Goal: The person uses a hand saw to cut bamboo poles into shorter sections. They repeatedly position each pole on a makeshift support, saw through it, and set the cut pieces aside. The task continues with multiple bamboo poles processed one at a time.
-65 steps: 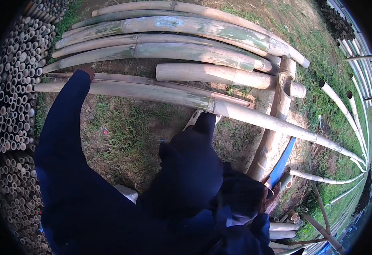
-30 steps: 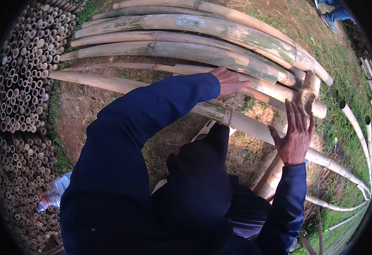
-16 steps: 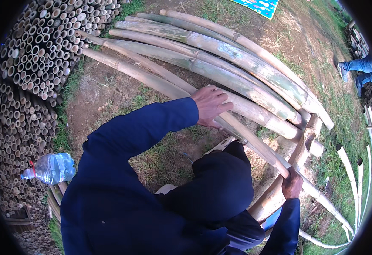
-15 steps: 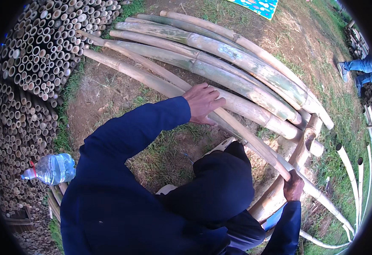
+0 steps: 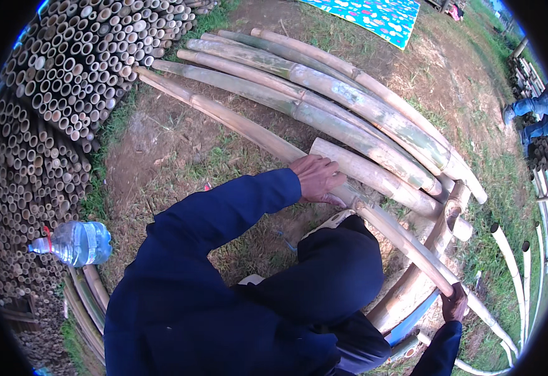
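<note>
A long, pale bamboo strip (image 5: 405, 241) slants down to the right across the space in front of me. My left hand (image 5: 318, 179) is closed over its middle, fingers on the far side and thumb on the near side. At its near right end my right hand (image 5: 454, 304) grips it. Close beneath, a longer bamboo pole (image 5: 488, 319) runs on past my right hand; where the two overlap on the left I cannot tell them apart. Both cross a thick bamboo log (image 5: 405, 289) with an opening cut near its top. My bent knee (image 5: 343, 263) is below the strip.
Several thick bamboo poles (image 5: 355, 128) lie side by side beyond the strip. A big stack of cut bamboo (image 5: 55, 94) fills the left. A clear plastic bottle (image 5: 86, 243) is beside my left arm. A patterned blue mat (image 5: 374, 15) lies far off; a person's legs (image 5: 531, 119) show at right.
Both hands have shifted right and down with the strip. Its far end has swung down, so it now lines up over the longer pole. The view has shifted slightly too.
</note>
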Available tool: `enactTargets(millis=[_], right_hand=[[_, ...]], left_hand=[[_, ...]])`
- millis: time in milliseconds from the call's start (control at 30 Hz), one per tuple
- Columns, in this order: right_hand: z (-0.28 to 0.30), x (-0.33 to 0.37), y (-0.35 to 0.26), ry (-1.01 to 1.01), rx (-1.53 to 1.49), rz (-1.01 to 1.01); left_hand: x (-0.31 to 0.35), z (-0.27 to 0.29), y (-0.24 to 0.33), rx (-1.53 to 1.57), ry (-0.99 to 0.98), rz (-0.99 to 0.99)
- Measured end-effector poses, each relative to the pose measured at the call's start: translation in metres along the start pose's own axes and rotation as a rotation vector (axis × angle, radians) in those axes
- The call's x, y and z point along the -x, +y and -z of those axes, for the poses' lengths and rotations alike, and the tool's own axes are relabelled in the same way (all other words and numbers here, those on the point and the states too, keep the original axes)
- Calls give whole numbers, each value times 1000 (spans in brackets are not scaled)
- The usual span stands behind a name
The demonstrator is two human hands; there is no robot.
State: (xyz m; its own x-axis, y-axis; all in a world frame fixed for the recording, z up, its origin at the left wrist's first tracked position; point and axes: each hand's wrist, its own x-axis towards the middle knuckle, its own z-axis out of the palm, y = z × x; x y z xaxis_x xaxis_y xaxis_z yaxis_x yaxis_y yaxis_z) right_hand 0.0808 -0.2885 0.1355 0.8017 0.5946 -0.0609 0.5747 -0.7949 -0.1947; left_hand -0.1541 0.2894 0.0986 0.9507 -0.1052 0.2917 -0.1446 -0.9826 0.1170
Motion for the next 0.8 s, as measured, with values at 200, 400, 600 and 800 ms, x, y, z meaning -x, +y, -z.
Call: enactTargets(millis=[200, 400, 600, 800], right_hand=[[25, 5, 23, 91, 112, 160], [10, -12, 50, 38, -45, 14], [-41, -55, 52, -34, -149, 2], [-58, -65, 62, -127, -243, -75]], left_hand=[[-27, -7, 36, 121, -21, 18], [-60, -21, 43, 117, -141, 71], [-78, -28, 24, 88, -347, -18], [-128, -51, 44, 192, -687, -19]])
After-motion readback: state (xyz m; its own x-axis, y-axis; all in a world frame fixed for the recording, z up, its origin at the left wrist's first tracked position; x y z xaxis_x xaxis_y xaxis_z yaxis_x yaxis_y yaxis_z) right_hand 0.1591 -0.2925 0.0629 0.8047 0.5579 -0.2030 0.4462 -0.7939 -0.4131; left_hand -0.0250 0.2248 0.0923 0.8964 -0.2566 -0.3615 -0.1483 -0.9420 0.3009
